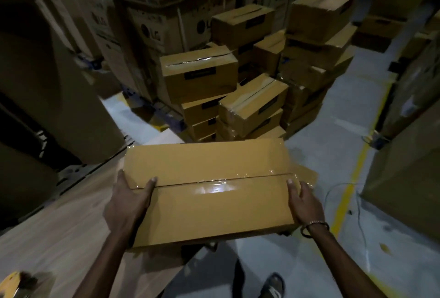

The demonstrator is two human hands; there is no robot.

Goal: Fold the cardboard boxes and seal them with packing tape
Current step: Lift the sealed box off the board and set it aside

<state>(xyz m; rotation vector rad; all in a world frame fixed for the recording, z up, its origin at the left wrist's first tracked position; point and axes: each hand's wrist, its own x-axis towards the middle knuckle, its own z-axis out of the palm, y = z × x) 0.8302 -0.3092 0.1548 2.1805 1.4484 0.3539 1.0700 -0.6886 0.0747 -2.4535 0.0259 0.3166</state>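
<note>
A closed brown cardboard box (209, 193) is held in front of me, its top seam covered by a strip of shiny clear tape. My left hand (127, 205) grips the box's left end, thumb lying on top near the seam. My right hand (306, 205) holds the right end, thumb on the top edge and fingers wrapped down the side. The box hangs partly over the right edge of a wooden table (71, 214).
A heap of taped boxes (250, 88) is piled on the floor ahead. Tall stacked cartons (142, 24) stand behind and to the left, more cartons on the right (409, 155). A yellow floor line (352, 178) runs along the grey floor. My sandalled foot (273, 285) shows below.
</note>
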